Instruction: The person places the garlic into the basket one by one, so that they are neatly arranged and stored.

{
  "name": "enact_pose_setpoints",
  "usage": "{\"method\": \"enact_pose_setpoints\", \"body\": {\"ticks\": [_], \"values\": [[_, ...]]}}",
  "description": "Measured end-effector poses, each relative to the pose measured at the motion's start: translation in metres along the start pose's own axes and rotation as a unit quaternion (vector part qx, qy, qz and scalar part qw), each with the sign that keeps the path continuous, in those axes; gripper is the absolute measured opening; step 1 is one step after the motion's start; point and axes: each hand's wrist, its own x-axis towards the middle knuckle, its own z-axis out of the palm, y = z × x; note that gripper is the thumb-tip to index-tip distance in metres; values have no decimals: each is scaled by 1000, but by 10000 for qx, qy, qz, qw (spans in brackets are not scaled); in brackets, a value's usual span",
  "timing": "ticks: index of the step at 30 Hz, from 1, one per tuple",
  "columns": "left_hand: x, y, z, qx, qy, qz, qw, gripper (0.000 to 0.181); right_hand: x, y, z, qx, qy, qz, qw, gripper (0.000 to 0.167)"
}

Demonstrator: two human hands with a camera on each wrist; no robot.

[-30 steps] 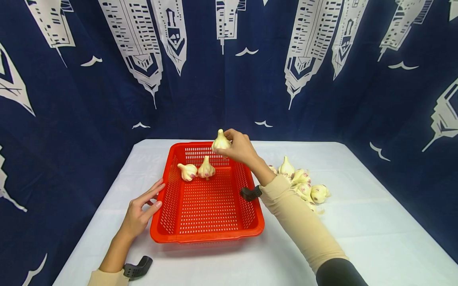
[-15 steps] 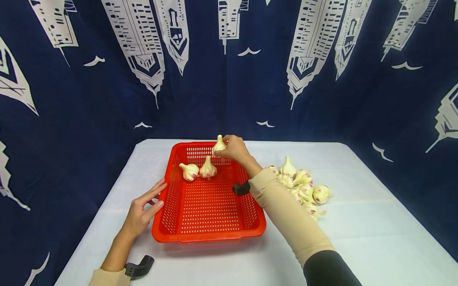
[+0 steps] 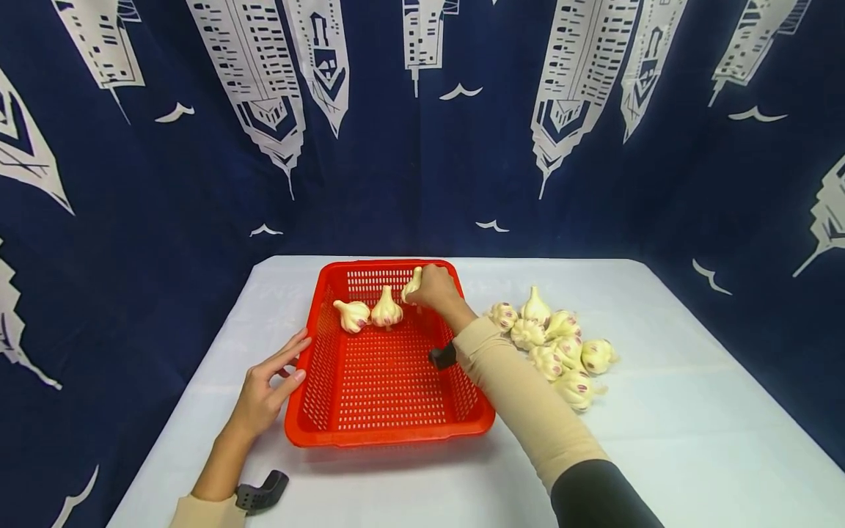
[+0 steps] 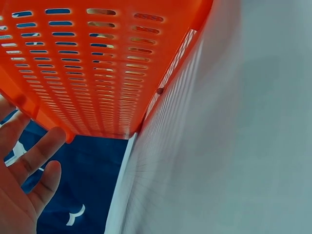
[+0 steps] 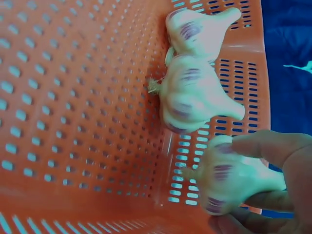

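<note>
My right hand [image 3: 439, 290] pinches a garlic bulb [image 5: 234, 178] between thumb and fingers, inside the back right corner of a red perforated basket [image 3: 389, 438]. Beside it, two more garlic bulbs rest in the basket along its back wall: a middle bulb [image 3: 386, 306] with its stem up and a left bulb [image 3: 352, 315] tipped over. At the basket's left rim lies my left hand [image 3: 262, 392], fingers extended and fingertips touching the edge. From the left wrist view, that hand [image 4: 27, 161] has its fingers spread next to the basket's outer wall.
A heap of several garlic bulbs [image 3: 546, 357] lies on the white table [image 3: 686, 411] to the right of the basket, beside my right sleeve. Behind the table hangs a dark blue curtain [image 3: 422, 176] with white building prints.
My right hand has lowered the garlic bulb from above the basket's back rim down into the back right corner. The left hand stays at the left rim.
</note>
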Motion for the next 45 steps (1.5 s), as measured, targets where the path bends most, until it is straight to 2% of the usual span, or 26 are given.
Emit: {"method": "enact_pose_setpoints", "body": {"ticks": [3, 10, 17, 20, 25, 28, 36, 41, 45], "values": [[2, 1, 0, 57, 37, -43, 10000, 50, 3, 0, 2, -64, -130, 64, 9999, 25], [0, 8, -1, 127, 132, -120, 9998, 47, 7, -1, 14, -375, -726, 143, 9966, 22], [-4, 8, -2, 158, 132, -160, 9997, 48, 7, 0, 20, -686, -924, 130, 9933, 18], [-2, 13, -1, 59, 94, -129, 9999, 47, 6, 2, 20, -632, -887, 188, 9939, 17], [5, 32, -2, -70, 82, 10, 9999, 44, 6, 4, 17, -530, -795, 187, 9953, 14], [7, 36, -1, -69, 75, 49, 9999, 43, 6, 6, 16, -493, -672, 168, 9964, 16], [0, 0, 3, -14, 25, -74, 10000, 50, 6, 6, 10, -381, -152, 133, 9991, 33], [1, 2, 3, 112, 64, -59, 9999, 49, 2, 4, 7, -297, 83, 71, 9995, 40], [1, 3, 2, 160, 67, -12, 9998, 48, -1, 3, 1, -264, 225, -140, 9993, 42]]}}
